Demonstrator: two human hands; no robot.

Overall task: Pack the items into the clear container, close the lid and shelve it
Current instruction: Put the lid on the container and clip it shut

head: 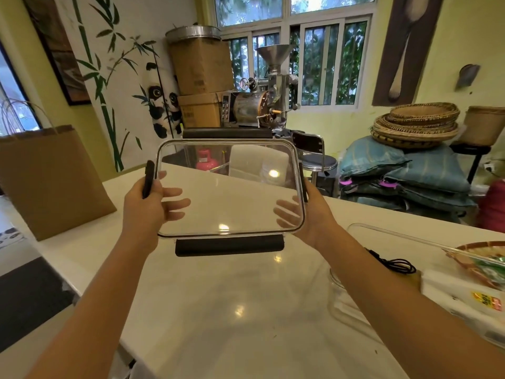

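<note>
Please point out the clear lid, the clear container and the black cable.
clear lid (229,192): head view, centre of transparent panel.
clear container (396,234): head view, far rim.
black cable (396,265): head view, coiled part.

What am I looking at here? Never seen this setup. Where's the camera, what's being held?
No robot: one wide-angle camera worn on a person's head, looking forward and down. The left hand and right hand grip the short sides of a clear lid with black latch flaps, held up above a white counter. At the right edge sits the open clear container, with a woven basket and packets seen through it, and a black cable beside it. A cardboard sheet stands left.
</note>
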